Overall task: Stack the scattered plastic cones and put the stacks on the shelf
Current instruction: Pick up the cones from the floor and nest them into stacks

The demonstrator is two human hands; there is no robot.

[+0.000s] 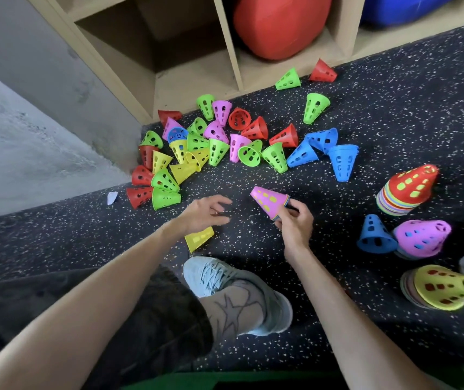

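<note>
Across the top of the frame: wooden shelf (pixel 233 66), open cubbies, a red ball (pixel 278 23) in the middle one and a blue one (pixel 399 7) upper right. Below it, speckled dark floor (pixel 394 114) fills the rest. Centre-left of frame: scattered cones (pixel 219 144), red, green, yellow, pink and blue, lying loose near the shelf's bottom edge. Right edge: three finished stacks, red-topped stack (pixel 408 190), pink-topped stack (pixel 422 239) with a single blue cone (pixel 375 235) just beside it, yellow-topped stack (pixel 441 287) lower right. Centre: right hand (pixel 295 220) grips a short stack with a pink cone on top (pixel 270 202), fingers curled round its wide end, tip pointing upper left. Left hand (pixel 205 212) holds nothing, fingers loosely spread, hovering above a lone yellow cone (pixel 198 238) on the floor. Bottom centre: pale sneaker (pixel 225 280).
</note>
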